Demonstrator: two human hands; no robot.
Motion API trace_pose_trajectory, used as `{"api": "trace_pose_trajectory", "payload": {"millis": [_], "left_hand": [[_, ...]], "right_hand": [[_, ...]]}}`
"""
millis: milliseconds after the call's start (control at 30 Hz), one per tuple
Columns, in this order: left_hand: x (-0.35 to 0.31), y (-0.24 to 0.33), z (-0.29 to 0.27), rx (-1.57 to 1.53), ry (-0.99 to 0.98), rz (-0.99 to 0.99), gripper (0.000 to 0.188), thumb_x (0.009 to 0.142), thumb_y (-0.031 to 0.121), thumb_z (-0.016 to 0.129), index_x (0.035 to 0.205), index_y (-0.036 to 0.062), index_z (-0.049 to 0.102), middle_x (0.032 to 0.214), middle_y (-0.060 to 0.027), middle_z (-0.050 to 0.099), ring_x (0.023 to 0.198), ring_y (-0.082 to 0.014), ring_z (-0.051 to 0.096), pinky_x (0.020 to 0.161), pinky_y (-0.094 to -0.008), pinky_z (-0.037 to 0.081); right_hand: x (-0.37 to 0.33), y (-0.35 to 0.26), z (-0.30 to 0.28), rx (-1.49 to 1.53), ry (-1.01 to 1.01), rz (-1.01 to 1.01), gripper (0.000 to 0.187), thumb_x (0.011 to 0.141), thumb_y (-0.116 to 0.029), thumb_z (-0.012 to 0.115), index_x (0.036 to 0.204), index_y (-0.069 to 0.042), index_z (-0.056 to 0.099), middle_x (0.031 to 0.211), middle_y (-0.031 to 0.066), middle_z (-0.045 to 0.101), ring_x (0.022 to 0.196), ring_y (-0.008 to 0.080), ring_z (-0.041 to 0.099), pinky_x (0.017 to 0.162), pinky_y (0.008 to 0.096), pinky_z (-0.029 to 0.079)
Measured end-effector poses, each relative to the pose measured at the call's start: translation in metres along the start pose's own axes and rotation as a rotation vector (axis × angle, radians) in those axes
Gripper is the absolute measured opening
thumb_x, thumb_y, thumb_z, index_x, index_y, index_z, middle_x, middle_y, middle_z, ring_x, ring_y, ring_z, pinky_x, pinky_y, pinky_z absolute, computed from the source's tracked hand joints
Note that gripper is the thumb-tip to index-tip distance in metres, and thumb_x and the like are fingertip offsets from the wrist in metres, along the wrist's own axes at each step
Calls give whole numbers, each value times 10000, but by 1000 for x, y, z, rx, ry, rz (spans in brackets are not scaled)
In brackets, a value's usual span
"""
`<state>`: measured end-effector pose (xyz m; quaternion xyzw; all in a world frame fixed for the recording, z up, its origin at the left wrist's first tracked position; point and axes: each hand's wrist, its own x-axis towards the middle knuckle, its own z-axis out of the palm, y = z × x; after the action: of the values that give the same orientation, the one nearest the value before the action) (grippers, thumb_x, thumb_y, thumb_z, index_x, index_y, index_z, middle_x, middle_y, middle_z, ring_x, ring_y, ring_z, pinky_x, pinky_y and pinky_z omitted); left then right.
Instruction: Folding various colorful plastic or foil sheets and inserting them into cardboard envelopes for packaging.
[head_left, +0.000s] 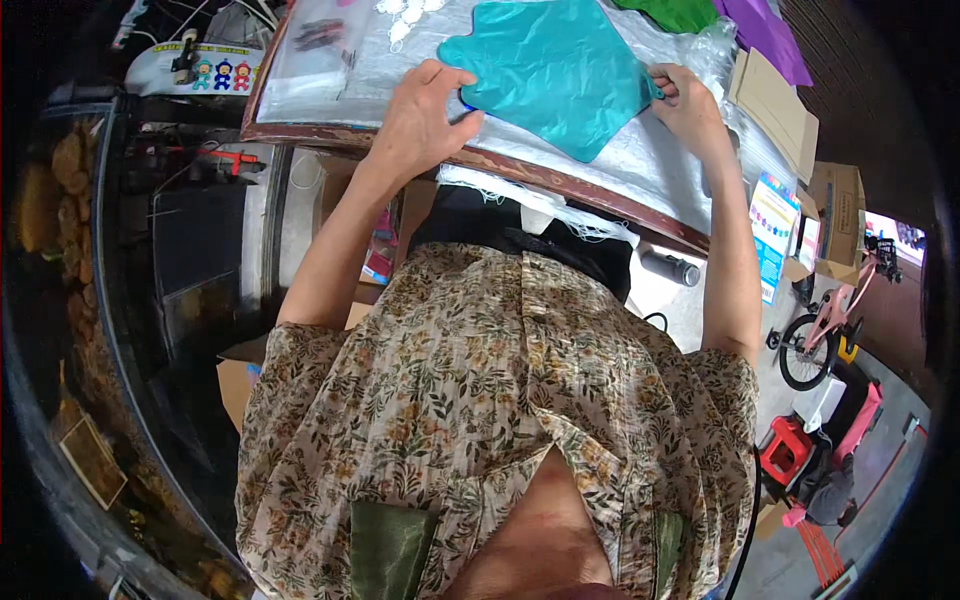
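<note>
A flat, slightly creased teal foil piece (pixel 555 75), which looks like an uninflated foil balloon, lies on the table in front of me. My right hand (pixel 690 110) pinches its narrow right tip between thumb and fingers. At its left edge rests my left hand (pixel 425 118), thumb and index finger spread apart, the fingertips touching the foil. A small dark blue bit (pixel 467 98) shows between that thumb and finger; what it is I cannot make out. The clear wrap covering the table (pixel 370 110) lies under the foil.
Green foil (pixel 670 12) and purple foil (pixel 765 40) lie at the far right, beside tan cardboard sheets (pixel 775 110). White shapes (pixel 408 15) lie at the back. A brown wooden edge (pixel 560 185) borders the table. A pink bicycle (pixel 815 335) and red stool (pixel 785 450) stand to the right.
</note>
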<state>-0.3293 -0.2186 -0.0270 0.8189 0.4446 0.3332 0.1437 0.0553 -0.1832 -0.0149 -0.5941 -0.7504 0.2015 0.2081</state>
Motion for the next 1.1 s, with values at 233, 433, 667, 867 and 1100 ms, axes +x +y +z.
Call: {"api": "trace_pose_trajectory", "payload": {"millis": [233,433,667,867,1100], "left_hand": [[1,3,2,-3,-18,-5,365,758,171,792,1071,39,660,980,-154,617,962,-382,601,855,-464,501],[1,8,-3,13,-33,-11,335,797,129,781,1093,33,659,1036,-150,655,1017,-350,635,903,-432,507],[1,8,-2,21,-23,-19,336,799,127,783,1097,38,657,1044,-155,651,1022,-351,633,906,-430,508],[1,10,-2,-18,-20,-15,348,770,128,779,1080,30,654,1017,-154,639,980,-371,617,877,-443,504],[2,7,-1,-23,-17,-22,331,767,128,779,1059,27,660,1014,-156,639,979,-372,620,874,-446,505]], "right_hand": [[-4,3,0,-1,11,69,467,788,23,706,1248,-19,639,1118,131,685,1020,221,661,914,340,539],[-3,11,0,36,25,19,478,783,22,702,1254,-21,635,1115,132,695,1017,227,664,902,341,549],[-7,7,3,-36,70,-3,478,781,27,691,1253,-32,643,1116,136,699,999,233,672,890,339,553],[-4,2,-2,-72,53,-22,362,825,-7,655,1185,-29,684,1062,153,720,935,248,694,859,350,551],[52,12,17,-72,88,41,249,890,-106,586,1070,-1,721,947,156,745,848,259,708,807,355,540]]}}
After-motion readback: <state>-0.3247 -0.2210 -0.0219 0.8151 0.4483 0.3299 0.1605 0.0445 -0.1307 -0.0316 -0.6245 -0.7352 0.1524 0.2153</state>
